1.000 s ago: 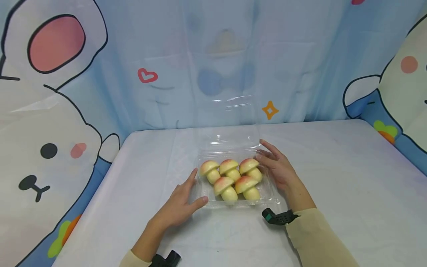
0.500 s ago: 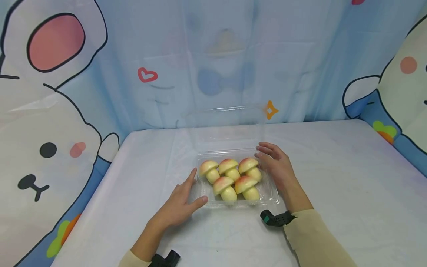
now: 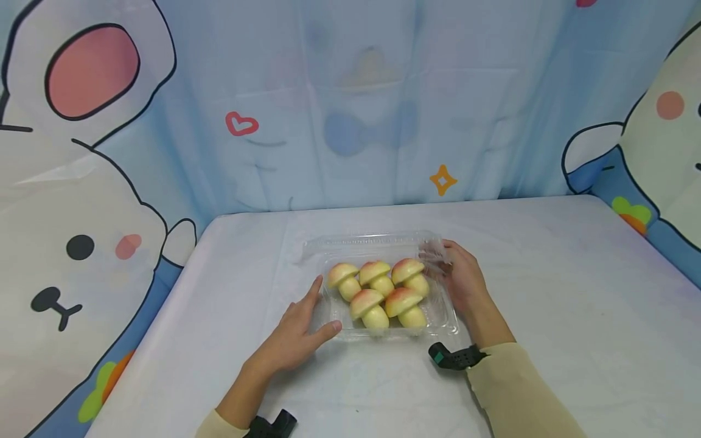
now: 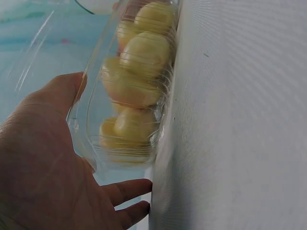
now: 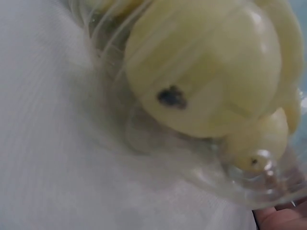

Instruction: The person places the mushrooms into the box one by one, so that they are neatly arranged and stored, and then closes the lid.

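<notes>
A clear plastic box [image 3: 448,317] holds several mushroom-shaped buns [image 3: 378,293] with peach caps and yellow stems. Its hinged clear lid [image 3: 367,241] lies low over the back row, still slightly raised. My right hand [image 3: 462,277] pinches the lid's back right corner. My left hand [image 3: 298,331] lies flat on the table, fingers straight, with the thumb against the box's front left corner. The left wrist view shows that left hand [image 4: 43,163] pressed to the box wall [image 4: 91,143]. The right wrist view is filled by one bun [image 5: 206,72] behind the box wall [image 5: 158,139].
The box stands mid-table on a white cloth [image 3: 547,274]. A blue cartoon curtain [image 3: 356,103] hangs close behind, with printed panels at both sides. Black wrist straps [image 3: 454,356] sit on both forearms.
The lid stood upright behind the box; it has now swung down and forward over the buns. My right hand has taken its corner. My left hand has not moved.
</notes>
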A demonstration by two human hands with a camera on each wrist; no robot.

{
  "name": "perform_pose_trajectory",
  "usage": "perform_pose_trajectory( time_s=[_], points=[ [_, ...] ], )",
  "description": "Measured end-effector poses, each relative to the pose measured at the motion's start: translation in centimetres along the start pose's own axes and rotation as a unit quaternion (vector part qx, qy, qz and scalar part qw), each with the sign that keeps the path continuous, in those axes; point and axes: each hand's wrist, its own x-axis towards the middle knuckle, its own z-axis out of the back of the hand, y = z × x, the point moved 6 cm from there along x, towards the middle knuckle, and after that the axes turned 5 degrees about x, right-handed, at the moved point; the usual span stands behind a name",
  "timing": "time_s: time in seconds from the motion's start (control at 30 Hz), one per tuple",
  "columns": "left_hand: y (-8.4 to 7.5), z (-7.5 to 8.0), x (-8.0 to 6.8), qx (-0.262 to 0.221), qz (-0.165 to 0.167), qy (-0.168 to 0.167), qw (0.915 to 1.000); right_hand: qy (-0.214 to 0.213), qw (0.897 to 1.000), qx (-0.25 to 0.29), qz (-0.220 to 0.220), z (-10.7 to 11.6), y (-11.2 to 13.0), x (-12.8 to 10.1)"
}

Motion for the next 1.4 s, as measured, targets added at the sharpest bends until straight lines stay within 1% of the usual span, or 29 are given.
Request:
perform_pose_trajectory(
  time_s=[0.03,0.17,0.23,0.27,0.37,0.47,0.6,0.83,1.03,1.13,1.17,1.3,1.4],
  points=[
    [0.0,0.0,0.0,0.002,0.002,0.001,1.0,-0.001,1.0,0.008,-0.006,0.0,0.0,0.0],
    [0.0,0.1,-0.1,0.014,0.005,0.001,0.9999,-0.008,1.0,0.005,-0.03,0.0,-0.1,-0.3],
    [0.1,0.0,0.0,0.016,0.004,0.001,0.9999,-0.001,0.999,0.009,-0.039,-0.1,-0.1,-0.4],
    [0.1,0.0,0.0,0.015,0.005,0.0,0.9999,0.004,0.999,0.007,-0.036,-0.1,-0.1,-0.4],
    [0.2,-0.1,0.0,0.012,0.007,0.0,0.9999,0.023,0.999,0.025,-0.034,-0.2,-0.1,-0.4],
    [0.3,-0.2,0.1,0.013,0.002,-0.002,0.9999,0.027,0.999,-0.006,-0.036,0.1,-0.4,-0.3],
    [0.2,-0.2,0.1,0.013,-0.003,-0.007,0.9999,0.023,0.998,-0.036,-0.039,0.5,-0.7,-0.2],
    [0.3,-0.1,0.2,0.015,0.002,-0.011,0.9998,0.025,0.999,-0.021,-0.04,0.7,-0.5,-0.3],
    [0.3,0.0,0.3,0.018,-0.001,-0.013,0.9998,0.008,0.998,-0.04,-0.046,1.0,-0.3,-0.6],
    [0.3,0.1,0.2,0.019,-0.002,-0.012,0.9997,-0.005,0.997,-0.074,-0.037,1.2,-0.1,-0.7],
    [0.3,0.1,0.2,0.018,-0.002,-0.012,0.9998,-0.011,0.995,-0.095,-0.033,1.2,0.0,-0.8],
    [0.4,0.3,0.0,0.016,0.003,-0.01,0.9998,-0.037,0.983,-0.177,-0.037,1.3,0.2,-0.8],
    [0.6,0.3,-0.1,0.011,0.023,-0.006,0.9997,-0.045,0.976,-0.209,-0.047,1.3,0.3,-0.8]
  ],
)
